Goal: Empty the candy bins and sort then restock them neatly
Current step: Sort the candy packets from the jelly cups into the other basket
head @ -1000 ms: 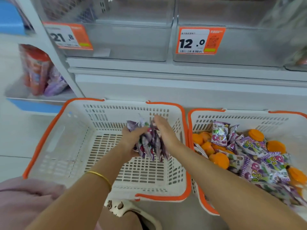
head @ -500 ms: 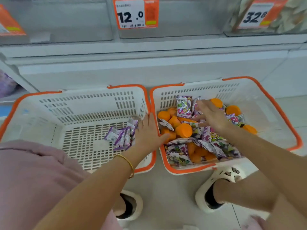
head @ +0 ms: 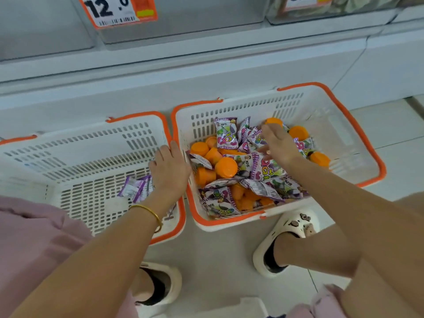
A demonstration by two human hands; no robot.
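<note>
On the shop floor, just past your white slippers (head: 291, 228), two orange-rimmed baskets stand side by side. Your left hand (head: 169, 171), grip loose and empty, is over the right edge of the left basket (head: 68, 152), just beside a few purple packets (head: 135, 190). Your right hand (head: 278, 146), fingers spread and holding nothing, lies on the mixed heap (head: 263, 173) of wrapped sweets and orange cups (head: 226, 167) in the right basket (head: 332, 125). Beyond, a clear bin (head: 206, 19) carries a "12.0" price tag (head: 119, 10).

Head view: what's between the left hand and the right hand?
Head view: left basket and right basket rims side by side, then orange cups and purple packets in the right basket.
</note>
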